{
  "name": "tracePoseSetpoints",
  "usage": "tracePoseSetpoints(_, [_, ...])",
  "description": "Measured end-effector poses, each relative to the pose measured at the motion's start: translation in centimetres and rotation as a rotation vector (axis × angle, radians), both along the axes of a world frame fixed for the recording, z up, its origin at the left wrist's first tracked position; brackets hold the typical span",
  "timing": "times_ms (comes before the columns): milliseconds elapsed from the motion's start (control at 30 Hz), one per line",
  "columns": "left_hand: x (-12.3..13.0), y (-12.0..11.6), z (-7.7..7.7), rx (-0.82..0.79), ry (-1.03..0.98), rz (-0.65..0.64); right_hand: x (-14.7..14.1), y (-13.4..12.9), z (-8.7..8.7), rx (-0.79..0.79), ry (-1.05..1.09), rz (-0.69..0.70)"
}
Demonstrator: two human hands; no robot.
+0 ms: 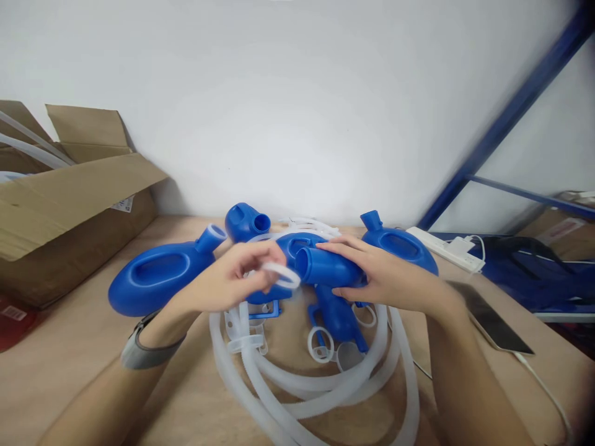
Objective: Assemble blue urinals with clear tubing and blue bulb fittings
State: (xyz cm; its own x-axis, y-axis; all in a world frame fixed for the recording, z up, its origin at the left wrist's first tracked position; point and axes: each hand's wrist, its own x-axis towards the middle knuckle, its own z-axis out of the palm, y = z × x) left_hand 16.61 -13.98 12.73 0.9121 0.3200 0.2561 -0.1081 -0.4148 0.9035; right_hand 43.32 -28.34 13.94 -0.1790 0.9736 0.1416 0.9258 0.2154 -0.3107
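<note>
My left hand pinches a translucent white ring in front of the open mouth of a blue bottle neck. Over that neck lies my right hand, its fingers wrapped across the top and side. The ring is close to the mouth, slightly left of it. Below the hands, coiled translucent hoses lie on the wooden table. Inside the coil are a blue bottle part, a loose white ring and clear caps. My hands partly hide the bottle and the parts behind them.
Blue bottles stand or lie at the left, back and right. An open cardboard box holding hoses is at the left. A power strip and a phone with a cable are at the right.
</note>
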Motion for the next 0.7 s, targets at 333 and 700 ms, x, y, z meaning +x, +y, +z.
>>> tracePoseSetpoints(333, [2.3,-0.3,-1.4,-0.502,-0.122,0.494,-3.6,2.0,-2.3,0.429,-0.044,0.137])
tracePoseSetpoints(700, [3.3,-0.9,-2.3,-0.651,-0.302,0.697,-5.4,2.3,-3.0,0.661,-0.157,0.169])
